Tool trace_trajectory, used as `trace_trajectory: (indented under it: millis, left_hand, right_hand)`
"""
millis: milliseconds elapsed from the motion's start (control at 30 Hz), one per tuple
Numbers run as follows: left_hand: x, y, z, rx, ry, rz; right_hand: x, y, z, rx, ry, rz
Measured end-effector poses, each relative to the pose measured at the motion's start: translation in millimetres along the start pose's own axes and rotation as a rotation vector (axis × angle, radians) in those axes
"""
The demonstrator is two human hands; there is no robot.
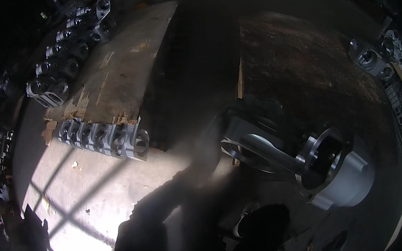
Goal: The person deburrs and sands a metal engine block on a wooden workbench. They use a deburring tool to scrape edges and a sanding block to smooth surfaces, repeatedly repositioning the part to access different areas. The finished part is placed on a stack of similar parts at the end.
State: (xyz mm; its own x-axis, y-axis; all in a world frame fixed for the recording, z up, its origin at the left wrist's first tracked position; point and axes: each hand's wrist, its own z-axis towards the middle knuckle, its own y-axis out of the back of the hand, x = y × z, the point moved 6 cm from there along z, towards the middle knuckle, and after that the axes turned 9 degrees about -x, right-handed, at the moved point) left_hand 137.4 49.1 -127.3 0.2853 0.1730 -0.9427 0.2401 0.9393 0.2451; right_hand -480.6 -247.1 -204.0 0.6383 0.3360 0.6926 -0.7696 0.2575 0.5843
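A large grey metal casting (347, 181) hangs in front of me, right of the middle. It has a wide machined ring at one end and a long bar leading to a flat loop at the other. My left arm reaches up from the lower edge. My left hand (208, 149), blurred and dusky, closes on the casting's left end; single fingers do not show clearly. At the lower right, a dark sleeve ends in a greyish shape that looks like my right hand (332, 249), apart from the casting. Its fingers are lost in shadow.
Worn wooden boards (118, 65) cover a stack at left, with a row of similar castings (104, 138) beneath. More castings (50, 89) lie along its far left side. Another dark board (309, 63) stands at right, with castings (370, 58) behind it. Sunlight strikes the concrete floor (85, 206).
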Motion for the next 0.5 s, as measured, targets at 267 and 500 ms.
trace_trajectory:
  millis: [267, 500]
  left_hand:
    - [-50, -5, 17, 0.149, 0.302, -0.042]
    - [-124, -18, 68, 0.279, 0.518, -0.169]
  right_hand:
    - [340, -72, 98, 0.511, -0.537, 0.906]
    - [508, -127, 91, 1.011, -0.274, 0.376]
